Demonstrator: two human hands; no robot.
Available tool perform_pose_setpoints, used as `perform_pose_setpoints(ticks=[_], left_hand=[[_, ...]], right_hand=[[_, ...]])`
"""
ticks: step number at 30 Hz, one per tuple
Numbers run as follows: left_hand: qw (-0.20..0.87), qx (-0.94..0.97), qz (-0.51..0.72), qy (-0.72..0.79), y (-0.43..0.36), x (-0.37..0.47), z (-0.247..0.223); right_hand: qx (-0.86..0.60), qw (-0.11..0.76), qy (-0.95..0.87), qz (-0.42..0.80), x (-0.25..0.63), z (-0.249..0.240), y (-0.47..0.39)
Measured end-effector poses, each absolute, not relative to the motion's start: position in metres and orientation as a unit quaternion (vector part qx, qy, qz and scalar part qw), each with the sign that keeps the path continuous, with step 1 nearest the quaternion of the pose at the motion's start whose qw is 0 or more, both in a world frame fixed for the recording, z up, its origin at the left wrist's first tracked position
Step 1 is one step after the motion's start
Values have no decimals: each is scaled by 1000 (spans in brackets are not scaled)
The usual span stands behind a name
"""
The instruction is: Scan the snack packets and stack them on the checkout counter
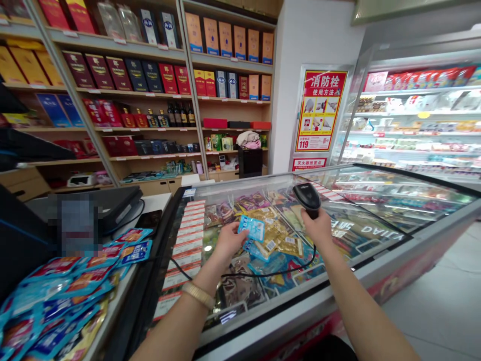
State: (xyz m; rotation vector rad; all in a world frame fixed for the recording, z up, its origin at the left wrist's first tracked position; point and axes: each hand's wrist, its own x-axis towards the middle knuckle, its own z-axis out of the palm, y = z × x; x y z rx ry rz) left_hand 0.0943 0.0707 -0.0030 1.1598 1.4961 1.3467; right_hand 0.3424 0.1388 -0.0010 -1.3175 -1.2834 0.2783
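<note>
My left hand (231,240) pinches a small light-blue packet (254,228) above the glass top of a chest freezer (280,313). To its right, my right hand (317,225) is wrapped round the handle of a black barcode scanner (307,195), whose head points up and away. Its cable runs back across the glass. Several gold packets (289,245) and another blue packet (259,250) lie just beyond and below my left hand. A pile of blue and red packets (63,296) covers the counter at the lower left.
Black checkout equipment (124,203) stands on the counter at the left, beside a dark phone-like object (149,219). Price labels (188,240) line the freezer's left side. Shelves of boxed goods (139,75) rise behind, and a lit display fridge (421,120) stands at the right.
</note>
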Motion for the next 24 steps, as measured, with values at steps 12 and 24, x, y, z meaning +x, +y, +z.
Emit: perform_pose_setpoints(ticks=[12, 24], left_hand=[[244, 524, 480, 660, 62, 95, -16], [42, 533, 532, 656, -36, -15, 9]], right_hand=[[-589, 615, -499, 162, 349, -17, 153], [-562, 577, -581, 117, 328, -6, 136]])
